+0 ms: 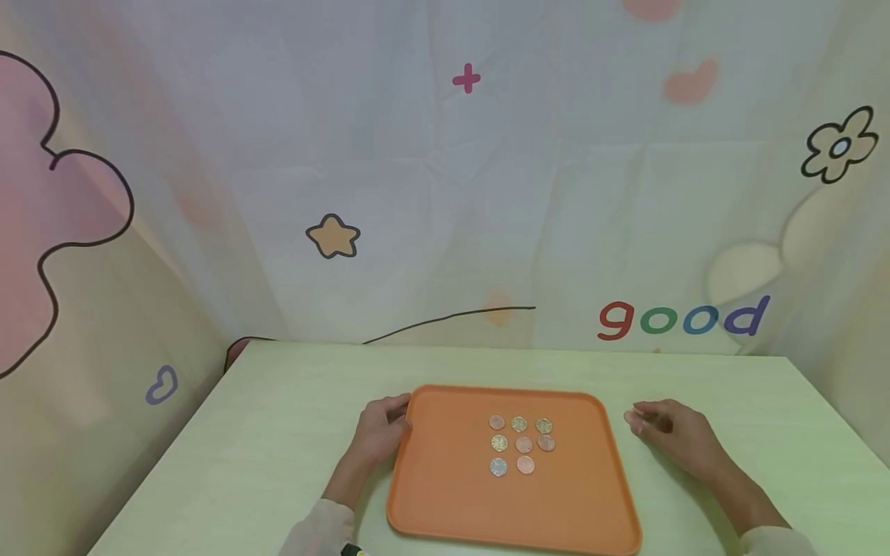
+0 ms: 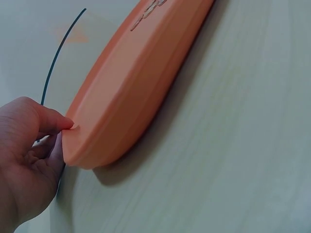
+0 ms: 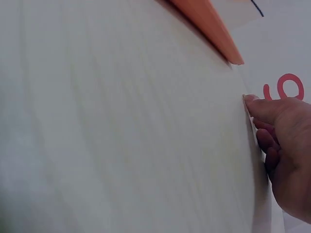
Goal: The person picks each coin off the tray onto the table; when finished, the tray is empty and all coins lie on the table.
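Orange rectangular tray with rounded corners and a raised rim (image 1: 445, 494) lies on the pale wood-grain table (image 1: 243, 448), between the two hands; on it, eight round metal coins (image 1: 524, 445), copper-, gold- and silver-coloured, sit in rows of three, three and two. Left hand (image 1: 381, 428) pinches the tray's left rim. Right hand (image 1: 677, 436), just beside the right rim, has thumb and fingertips drawn together; whether they pinch something small cannot be told.
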Tool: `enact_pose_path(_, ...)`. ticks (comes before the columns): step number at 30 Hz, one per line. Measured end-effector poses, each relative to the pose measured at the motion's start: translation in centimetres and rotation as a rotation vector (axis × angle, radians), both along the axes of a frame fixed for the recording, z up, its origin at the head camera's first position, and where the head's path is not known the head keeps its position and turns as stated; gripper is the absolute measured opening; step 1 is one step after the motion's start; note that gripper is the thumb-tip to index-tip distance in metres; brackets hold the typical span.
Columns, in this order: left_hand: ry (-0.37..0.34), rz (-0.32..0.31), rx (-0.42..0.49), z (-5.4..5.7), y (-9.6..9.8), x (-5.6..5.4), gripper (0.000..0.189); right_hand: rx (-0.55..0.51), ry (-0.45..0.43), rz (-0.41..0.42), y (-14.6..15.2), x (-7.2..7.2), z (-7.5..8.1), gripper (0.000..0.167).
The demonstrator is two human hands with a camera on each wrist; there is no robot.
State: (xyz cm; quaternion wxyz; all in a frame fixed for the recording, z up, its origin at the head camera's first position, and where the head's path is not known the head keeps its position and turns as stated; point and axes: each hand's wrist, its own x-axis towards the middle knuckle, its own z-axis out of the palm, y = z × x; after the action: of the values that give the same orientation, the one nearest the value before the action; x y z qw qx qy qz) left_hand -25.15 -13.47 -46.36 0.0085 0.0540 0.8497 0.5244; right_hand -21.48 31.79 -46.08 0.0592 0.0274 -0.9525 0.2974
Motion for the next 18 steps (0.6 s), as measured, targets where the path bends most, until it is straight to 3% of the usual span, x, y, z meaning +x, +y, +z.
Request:
enact_pose_path(8,0.009,0.0,0.005,-0.1,0.0,0.0,0.053,-0.103,-0.047,-0.006,0.2,1.5,0.7,0.045)
enact_pose_path(18,0.01,-0.006,-0.005,-0.1,0.0,-0.1,0.053,-0.124,0.126,0.103,-2.7,2.1,2.4,0.024)
